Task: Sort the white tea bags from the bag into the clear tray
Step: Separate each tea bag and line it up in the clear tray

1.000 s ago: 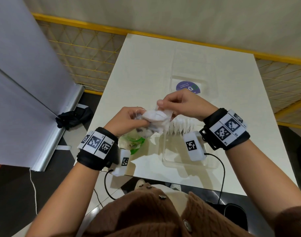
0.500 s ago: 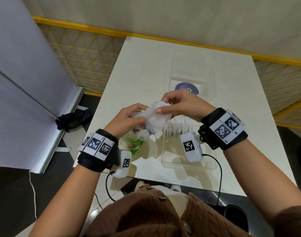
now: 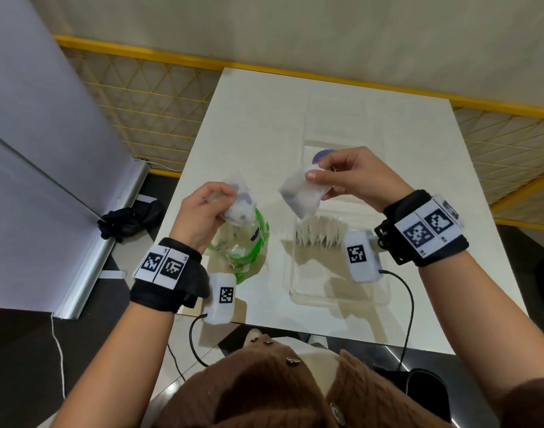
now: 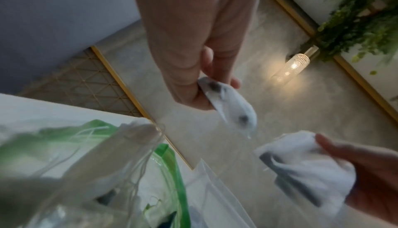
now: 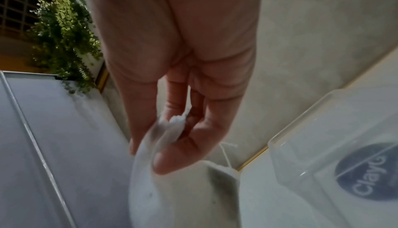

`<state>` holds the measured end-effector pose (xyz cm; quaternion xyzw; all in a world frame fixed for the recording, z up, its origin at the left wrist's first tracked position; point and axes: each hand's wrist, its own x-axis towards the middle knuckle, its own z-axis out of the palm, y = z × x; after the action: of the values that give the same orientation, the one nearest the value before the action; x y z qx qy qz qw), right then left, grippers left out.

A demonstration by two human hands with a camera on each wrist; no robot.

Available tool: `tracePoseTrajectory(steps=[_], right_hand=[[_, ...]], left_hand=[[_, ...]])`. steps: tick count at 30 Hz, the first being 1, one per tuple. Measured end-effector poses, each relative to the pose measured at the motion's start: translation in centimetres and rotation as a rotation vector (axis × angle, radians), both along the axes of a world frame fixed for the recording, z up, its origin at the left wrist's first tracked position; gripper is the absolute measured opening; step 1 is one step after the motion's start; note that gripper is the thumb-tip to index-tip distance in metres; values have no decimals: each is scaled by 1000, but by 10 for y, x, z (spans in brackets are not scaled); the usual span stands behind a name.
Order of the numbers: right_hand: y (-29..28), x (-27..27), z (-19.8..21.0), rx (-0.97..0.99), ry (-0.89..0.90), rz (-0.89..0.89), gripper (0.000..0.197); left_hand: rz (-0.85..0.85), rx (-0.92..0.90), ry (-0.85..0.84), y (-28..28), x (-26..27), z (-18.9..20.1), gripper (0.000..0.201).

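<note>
My left hand [image 3: 215, 202] pinches a white tea bag [image 3: 241, 205] above the crumpled clear bag with green print [image 3: 249, 242], which lies on the white table. In the left wrist view that tea bag [image 4: 230, 104] hangs from my thumb and fingers. My right hand [image 3: 332, 177] pinches a second white tea bag [image 3: 303, 193] above the far end of the clear tray [image 3: 338, 298]. The right wrist view shows this tea bag [image 5: 183, 180] with its string. A row of white tea bags [image 3: 318, 234] stands inside the tray.
The white table [image 3: 258, 128] has a yellow-edged mesh fence behind and beside it. A clear lid with a round purple label [image 5: 366, 172] lies beyond the tray. A grey panel [image 3: 33, 149] stands left, with a black cloth [image 3: 128, 220] on the floor.
My hands were together on a clump of tea bags; they have pulled apart, each now holding one tea bag, the right one moved over the tray.
</note>
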<state>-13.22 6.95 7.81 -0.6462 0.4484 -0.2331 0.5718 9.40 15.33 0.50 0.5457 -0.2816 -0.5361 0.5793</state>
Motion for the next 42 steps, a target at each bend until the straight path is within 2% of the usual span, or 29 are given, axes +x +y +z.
tracePoseTrajectory(steps=[2,4,5,6,8,9,12,13,17,19,21,23,28,32,35,39,42], right_hand=[[2,-1,4,6,5,61,6],[5,2,8,19,-41,116,7],[7,4,10,30,-76,122,6],[8,6,12,41,-112,118,2],[7,10,14,50,-174,93,12],[6,10,14,50,-193,78,18],[3,10,13,-19,-195,52,27],[3,10,13,-46,-179,58,27],[3,6,14,-41,-139,51,13],[2,3,15,6,-122,58,14],[2,2,15,62,-107,89,16],[3,6,15,84,-99,102,10],[1,12,14,-3,-37,86,9],[-1,8,14,2,-37,90,9],[-2,4,15,6,-46,70,5],[-12,-9,14,-62,6,-20,17],[-17,-15,7,-128,130,-34,13]], left_hand=[[15,11,-61,-2,-1,2,44],[-38,24,-102,-4,-8,7,29],[-95,30,-75,-5,-14,9,19],[-163,31,-34,-4,-19,12,18],[-303,15,33,-2,-28,11,34],[-340,-3,52,-2,-32,10,35],[-277,-38,77,-3,-44,16,7],[-253,-43,85,-4,-46,18,6],[-234,-49,122,-7,-42,15,17],[-230,-53,111,-7,-37,14,19],[-221,-57,88,-6,-36,13,18],[-208,-45,65,-7,-36,12,15],[-190,-28,78,-8,-37,12,16],[-214,-22,94,-8,-35,12,25],[-189,-14,131,-7,-34,10,8],[-85,-11,163,-8,-25,9,25],[-36,-22,213,-8,-23,12,32]])
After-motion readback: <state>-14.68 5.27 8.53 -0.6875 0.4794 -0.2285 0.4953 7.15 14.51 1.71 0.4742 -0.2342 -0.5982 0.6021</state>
